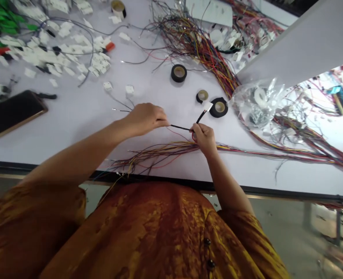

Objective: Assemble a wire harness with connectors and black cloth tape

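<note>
My left hand is closed in a pinch on one end of a thin black-taped wire stretched between my hands. My right hand is closed on the same wire at its bend, from which a short black length rises to a small white connector. Under my hands a bundle of coloured wires lies across the white table and runs off to the right.
Three rolls of black tape lie beyond my hands. A clear plastic bag sits at the right, a dark phone at the left, white connectors at the back left, tangled wires at the back.
</note>
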